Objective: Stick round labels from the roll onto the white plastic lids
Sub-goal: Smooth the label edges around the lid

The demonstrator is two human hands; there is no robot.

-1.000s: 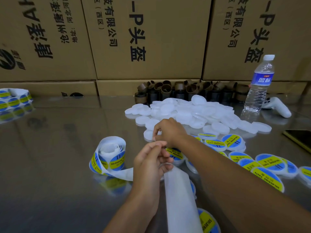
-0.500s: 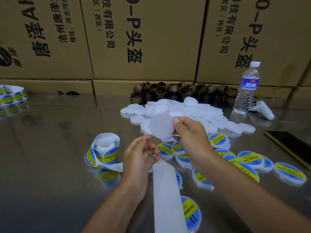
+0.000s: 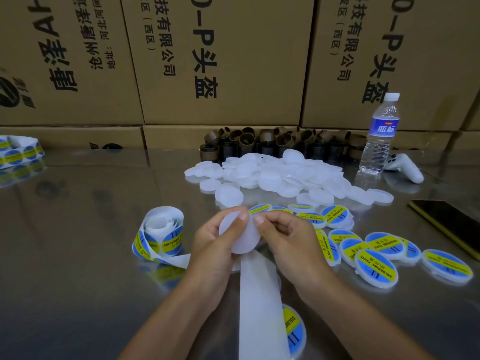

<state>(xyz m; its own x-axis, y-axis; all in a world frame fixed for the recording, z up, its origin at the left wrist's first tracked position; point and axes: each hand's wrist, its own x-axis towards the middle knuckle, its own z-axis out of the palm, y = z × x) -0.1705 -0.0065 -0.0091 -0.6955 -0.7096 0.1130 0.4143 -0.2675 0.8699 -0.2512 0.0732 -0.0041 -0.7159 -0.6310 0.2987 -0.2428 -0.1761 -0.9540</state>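
**Blank lid held in both hands**

Head view: left hand (image 3: pixel 210 246) and right hand (image 3: pixel 288 239) pinch one white lid (image 3: pixel 244 242) at its rim, above the backing strip, right of the label roll (image 3: pixel 161 235). Judged light, stiff and smooth; an edge hold suits it.

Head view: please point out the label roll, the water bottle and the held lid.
label roll (image 3: pixel 172 241), head view, printed label on its outer wrap.
water bottle (image 3: pixel 382 129), head view, blue label band.
held lid (image 3: pixel 246 241), head view, bare lower face.
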